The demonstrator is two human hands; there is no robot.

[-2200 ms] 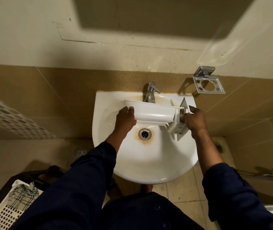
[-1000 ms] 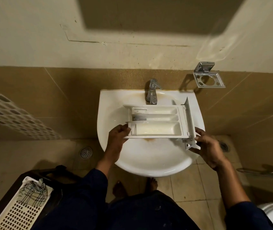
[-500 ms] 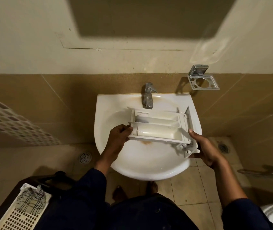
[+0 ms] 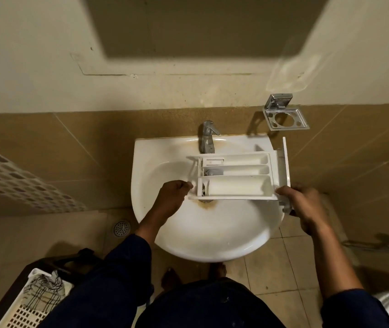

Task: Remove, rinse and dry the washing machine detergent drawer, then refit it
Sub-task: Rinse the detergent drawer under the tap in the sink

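Over the sink (image 4: 212, 235), the detergent drawer (image 4: 236, 184) is held level, compartments up, front panel at three o'clock, tap (image 4: 207, 138) at twelve. Right hand (image 4: 304, 204) grips the panel corner; left hand (image 4: 173, 196) pinches the nine o'clock end, seemingly.

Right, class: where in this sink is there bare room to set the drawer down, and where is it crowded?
Bare: the front of the sink, between drawer and near rim; also its left side, between left hand and tap. Crowded: the right rim, under drawer and right hand.
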